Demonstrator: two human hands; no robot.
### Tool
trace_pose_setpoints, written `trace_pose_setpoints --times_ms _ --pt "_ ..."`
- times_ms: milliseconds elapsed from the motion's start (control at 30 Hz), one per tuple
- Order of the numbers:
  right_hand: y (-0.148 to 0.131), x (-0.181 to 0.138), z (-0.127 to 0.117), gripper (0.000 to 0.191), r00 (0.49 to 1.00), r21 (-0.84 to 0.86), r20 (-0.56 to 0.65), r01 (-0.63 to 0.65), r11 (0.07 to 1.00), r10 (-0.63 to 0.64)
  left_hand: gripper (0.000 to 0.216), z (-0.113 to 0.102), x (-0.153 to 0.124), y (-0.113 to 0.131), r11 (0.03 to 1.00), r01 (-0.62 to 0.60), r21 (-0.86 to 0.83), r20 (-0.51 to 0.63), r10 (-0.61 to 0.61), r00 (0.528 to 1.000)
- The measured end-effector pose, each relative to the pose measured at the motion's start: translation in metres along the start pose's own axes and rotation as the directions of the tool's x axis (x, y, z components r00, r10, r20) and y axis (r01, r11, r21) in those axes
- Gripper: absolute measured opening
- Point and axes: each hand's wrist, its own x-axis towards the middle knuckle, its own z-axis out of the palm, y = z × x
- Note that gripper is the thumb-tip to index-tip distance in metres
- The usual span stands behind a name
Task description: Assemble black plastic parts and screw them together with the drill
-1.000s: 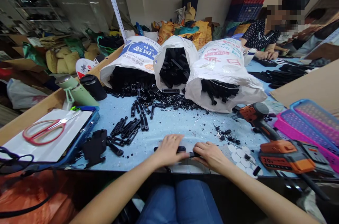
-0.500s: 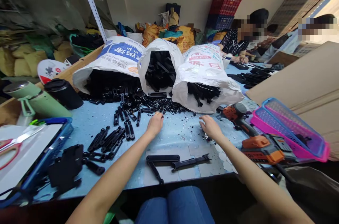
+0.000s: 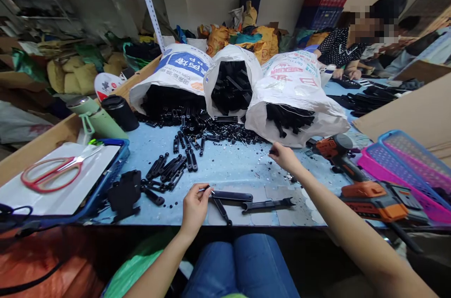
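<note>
My left hand (image 3: 195,206) is closed in a pinch at the left end of a long black plastic arm (image 3: 232,195). A thin shiny screw shows at its fingertips. A shorter black link (image 3: 221,211) slants down from that same end, and a black forked bar (image 3: 269,204) lies to the right. Over the tabletop by the right sack, my right hand (image 3: 286,158) has thumb and fingers pinched together. Something small and dark is at those fingertips, too small to name. Loose screws and small black pieces (image 3: 243,134) lie heaped beyond both hands.
Three white sacks (image 3: 298,80) of black parts line the back. An orange cordless drill (image 3: 366,190) and pink and blue baskets (image 3: 373,162) stand right. Black links (image 3: 172,166), a black bracket (image 3: 124,193), scissors (image 3: 52,173) and a green flask (image 3: 102,122) are left. A co-worker sits beyond.
My left hand has come back from the screw pile to the black arm's end, pinching a screw. My right hand has closed its fingers near the right sack. The view has swung left.
</note>
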Motion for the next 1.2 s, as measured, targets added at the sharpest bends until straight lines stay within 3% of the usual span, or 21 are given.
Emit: trace_pose_setpoints --times_ms 67,133,233,333,433,500,600,667,733,800,933,1067,1200 --pt "-0.011 -0.027 -0.004 0.024 0.991 0.167 0.022 0.128 0.978 -0.134 0.02 -0.001 0.001 0.001 0.99 -0.094 0.105 0.002 0.094 0.996" --pt "-0.024 -0.052 -0.007 0.025 0.96 0.356 0.029 0.25 0.9 -0.278 0.017 -0.001 0.0 0.001 0.925 -0.262 0.275 0.038 0.262 0.964" --pt "-0.046 -0.08 -0.011 0.021 0.886 0.446 0.065 0.385 0.808 -0.458 0.022 -0.003 -0.007 -0.001 0.676 -0.552 0.489 0.2 0.529 0.825" --pt "-0.066 -0.093 -0.018 0.016 0.804 0.387 0.146 0.49 0.781 -0.577 0.031 -0.005 -0.009 -0.005 0.435 -0.733 0.523 0.368 0.66 0.655" --pt "-0.08 -0.095 -0.025 0.014 0.761 0.275 0.215 0.554 0.786 -0.612 0.032 -0.009 -0.003 -0.006 0.354 -0.8 0.485 0.447 0.686 0.574" --pt "-0.088 -0.095 -0.029 0.014 0.743 0.186 0.255 0.59 0.785 -0.619 0.03 -0.01 0.002 -0.004 0.382 -0.799 0.464 0.456 0.67 0.586" --pt "-0.101 -0.094 -0.031 0.019 0.704 0.059 0.31 0.656 0.752 -0.639 0.025 -0.01 0.008 -0.002 0.474 -0.749 0.463 0.401 0.641 0.654" --pt "-0.107 -0.093 -0.028 0.021 0.674 -0.001 0.351 0.695 0.719 -0.65 0.025 -0.01 0.009 -0.002 0.499 -0.747 0.439 0.402 0.634 0.661" --pt "-0.11 -0.094 -0.021 0.021 0.663 -0.031 0.383 0.705 0.708 -0.643 0.025 -0.011 0.011 -0.003 0.502 -0.756 0.42 0.406 0.641 0.651" --pt "-0.106 -0.097 -0.012 0.02 0.696 -0.032 0.367 0.672 0.74 -0.617 0.025 -0.013 0.013 -0.005 0.492 -0.762 0.421 0.403 0.651 0.643" --pt "-0.084 -0.114 0.007 0.022 0.775 0.065 0.188 0.603 0.795 -0.604 0.028 -0.018 0.016 -0.009 0.409 -0.804 0.431 0.447 0.677 0.584" --pt "-0.064 -0.133 0.025 0.034 0.775 0.189 -0.028 0.624 0.758 -0.631 0.032 -0.022 0.016 -0.013 0.323 -0.855 0.406 0.478 0.722 0.5" --pt "-0.058 -0.14 0.037 0.042 0.787 0.233 -0.068 0.61 0.758 -0.613 0.034 -0.021 0.016 -0.014 0.305 -0.863 0.403 0.502 0.715 0.487"
